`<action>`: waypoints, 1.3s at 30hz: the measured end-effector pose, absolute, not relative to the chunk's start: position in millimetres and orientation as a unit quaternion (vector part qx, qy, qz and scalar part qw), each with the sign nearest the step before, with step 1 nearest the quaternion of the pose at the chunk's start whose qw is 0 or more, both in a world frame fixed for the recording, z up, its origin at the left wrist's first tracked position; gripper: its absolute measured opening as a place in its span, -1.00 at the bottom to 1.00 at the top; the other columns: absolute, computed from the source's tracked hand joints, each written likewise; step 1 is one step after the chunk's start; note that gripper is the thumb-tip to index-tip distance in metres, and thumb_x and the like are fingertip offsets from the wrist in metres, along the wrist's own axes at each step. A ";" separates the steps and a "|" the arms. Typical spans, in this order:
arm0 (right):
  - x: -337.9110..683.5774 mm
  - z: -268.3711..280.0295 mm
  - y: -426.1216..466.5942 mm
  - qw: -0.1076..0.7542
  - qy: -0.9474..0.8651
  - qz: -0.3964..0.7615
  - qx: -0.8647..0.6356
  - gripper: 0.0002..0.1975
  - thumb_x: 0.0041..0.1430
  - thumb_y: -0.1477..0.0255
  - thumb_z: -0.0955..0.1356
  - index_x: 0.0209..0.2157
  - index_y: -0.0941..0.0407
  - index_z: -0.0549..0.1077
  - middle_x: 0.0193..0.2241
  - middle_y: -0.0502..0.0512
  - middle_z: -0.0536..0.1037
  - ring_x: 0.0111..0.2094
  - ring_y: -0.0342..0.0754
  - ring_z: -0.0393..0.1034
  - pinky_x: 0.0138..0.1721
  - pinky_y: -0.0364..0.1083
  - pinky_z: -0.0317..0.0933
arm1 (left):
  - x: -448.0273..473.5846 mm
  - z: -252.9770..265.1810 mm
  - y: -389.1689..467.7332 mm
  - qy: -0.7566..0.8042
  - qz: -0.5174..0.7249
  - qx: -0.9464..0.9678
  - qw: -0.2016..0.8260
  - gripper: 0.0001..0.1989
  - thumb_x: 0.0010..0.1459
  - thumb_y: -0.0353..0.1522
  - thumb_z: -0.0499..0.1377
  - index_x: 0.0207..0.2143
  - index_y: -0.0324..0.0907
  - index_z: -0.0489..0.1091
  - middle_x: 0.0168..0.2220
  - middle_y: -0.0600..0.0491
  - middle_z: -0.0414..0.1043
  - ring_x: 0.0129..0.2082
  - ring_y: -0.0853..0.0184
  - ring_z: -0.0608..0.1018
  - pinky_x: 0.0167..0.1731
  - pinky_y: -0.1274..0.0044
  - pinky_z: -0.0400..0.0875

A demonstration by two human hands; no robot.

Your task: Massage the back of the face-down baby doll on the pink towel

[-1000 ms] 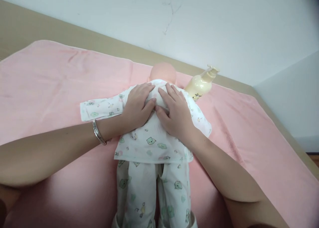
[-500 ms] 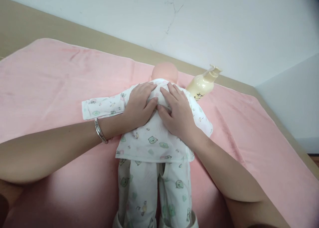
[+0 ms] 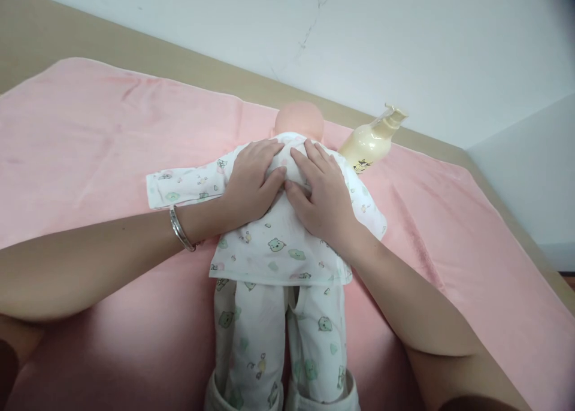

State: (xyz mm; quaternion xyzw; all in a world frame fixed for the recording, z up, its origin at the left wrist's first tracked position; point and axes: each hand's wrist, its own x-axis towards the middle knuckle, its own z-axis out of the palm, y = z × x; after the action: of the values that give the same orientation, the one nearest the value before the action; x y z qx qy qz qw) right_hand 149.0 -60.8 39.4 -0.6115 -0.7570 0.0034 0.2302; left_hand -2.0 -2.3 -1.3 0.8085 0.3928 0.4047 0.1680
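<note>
Doll [image 3: 278, 243] lies face down on pink towel [image 3: 90, 135], head toward the wall. My left hand [image 3: 251, 183] and right hand [image 3: 323, 201] rest flat and open on its upper back, thumbs nearly touching. Lotion bottle [image 3: 371, 144] just beside its shoulder.

Soft, even light fills the scene, bright without glare, so the pink towel [image 3: 90, 129] and white wall [image 3: 404, 39] show flat colour. Faint shadows gather beneath the forearms near the towel's near edge. Focus is sharp in the middle, while the lowest corners blur (the arms there smear). Straight lines bow outward, and the top right corner darkens.
</note>
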 end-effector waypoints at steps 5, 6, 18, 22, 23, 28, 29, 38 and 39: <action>149.3 38.3 -61.1 0.229 -0.757 0.003 -0.612 -0.45 0.28 0.33 0.20 0.26 0.19 0.30 0.36 0.33 0.19 0.42 0.23 -0.02 0.36 0.36 -0.05 | -1.6 -1.4 -3.3 0.389 0.412 0.808 0.164 -0.53 0.31 -0.23 -0.09 0.14 -0.24 0.32 0.22 -0.12 0.36 0.24 0.13 0.36 0.31 0.23 0.20; 149.4 38.1 -61.0 0.228 -0.757 0.004 -0.612 -0.45 0.27 0.33 0.20 0.26 0.19 0.30 0.36 0.33 0.18 0.42 0.23 -0.02 0.36 0.36 -0.05 | -1.4 -1.1 -3.6 0.389 0.414 0.806 0.165 -0.53 0.30 -0.23 -0.09 0.14 -0.24 0.32 0.22 -0.12 0.36 0.24 0.13 0.37 0.31 0.23 0.20; 150.2 37.6 -60.6 0.219 -0.757 0.004 -0.616 -0.44 0.27 0.35 0.20 0.27 0.18 0.28 0.37 0.31 0.17 0.43 0.21 -0.04 0.36 0.36 -0.04 | -1.2 1.2 -3.6 0.389 0.412 0.806 0.171 -0.54 0.29 -0.23 -0.09 0.13 -0.23 0.33 0.20 -0.12 0.38 0.21 0.12 0.39 0.29 0.21 0.22; 149.3 37.9 -60.6 0.219 -0.754 0.002 -0.619 -0.45 0.27 0.35 0.20 0.27 0.17 0.28 0.37 0.30 0.17 0.43 0.20 -0.04 0.37 0.34 -0.04 | -0.9 0.9 -3.6 0.388 0.411 0.807 0.172 -0.55 0.30 -0.23 -0.09 0.12 -0.21 0.33 0.20 -0.11 0.38 0.21 0.11 0.39 0.28 0.21 0.22; 149.1 37.9 -60.7 0.219 -0.753 0.002 -0.620 -0.45 0.27 0.35 0.20 0.27 0.17 0.28 0.37 0.30 0.17 0.43 0.20 -0.04 0.37 0.34 -0.04 | -0.9 0.9 -3.7 0.388 0.411 0.807 0.172 -0.55 0.30 -0.23 -0.09 0.12 -0.21 0.32 0.19 -0.10 0.38 0.20 0.11 0.39 0.28 0.21 0.22; 149.9 38.5 -60.7 0.219 -0.755 0.007 -0.619 -0.44 0.26 0.35 0.22 0.27 0.17 0.27 0.38 0.30 0.16 0.43 0.22 -0.06 0.37 0.36 -0.03 | -0.8 2.1 -4.7 0.389 0.412 0.805 0.175 -0.55 0.28 -0.23 -0.09 0.12 -0.19 0.33 0.18 -0.10 0.40 0.20 0.13 0.40 0.28 0.23 0.23; 150.7 38.5 -60.3 0.220 -0.756 0.010 -0.616 -0.44 0.25 0.35 0.23 0.26 0.16 0.27 0.38 0.30 0.16 0.43 0.23 -0.06 0.36 0.37 -0.03 | -0.8 2.2 -4.8 0.390 0.412 0.804 0.176 -0.55 0.28 -0.23 -0.09 0.11 -0.19 0.34 0.19 -0.10 0.40 0.20 0.13 0.40 0.28 0.23 0.23; 157.3 37.1 -56.6 0.229 -0.763 0.016 -0.605 -0.48 0.25 0.30 0.25 0.24 -0.02 0.30 0.37 0.11 0.20 0.43 0.23 -0.04 0.35 0.41 -0.03 | -0.7 3.3 -5.2 0.401 0.400 0.805 0.177 -0.58 0.29 -0.25 -0.07 0.13 -0.12 0.32 0.22 -0.03 0.37 0.22 0.11 0.39 0.30 0.20 0.23; 157.0 37.3 -56.7 0.227 -0.762 0.016 -0.606 -0.48 0.25 0.30 0.25 0.24 -0.01 0.30 0.37 0.12 0.20 0.43 0.24 -0.04 0.35 0.41 -0.04 | -0.7 3.5 -5.3 0.401 0.399 0.805 0.177 -0.58 0.29 -0.25 -0.07 0.13 -0.11 0.32 0.23 -0.03 0.36 0.22 0.10 0.39 0.30 0.19 0.23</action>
State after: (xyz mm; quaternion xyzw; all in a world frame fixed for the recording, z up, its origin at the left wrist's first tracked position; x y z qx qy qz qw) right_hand 157.0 -56.7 37.3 -0.6057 -0.7625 0.0157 0.2268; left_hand -0.7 -5.3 3.5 0.8049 0.4014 0.3993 0.1773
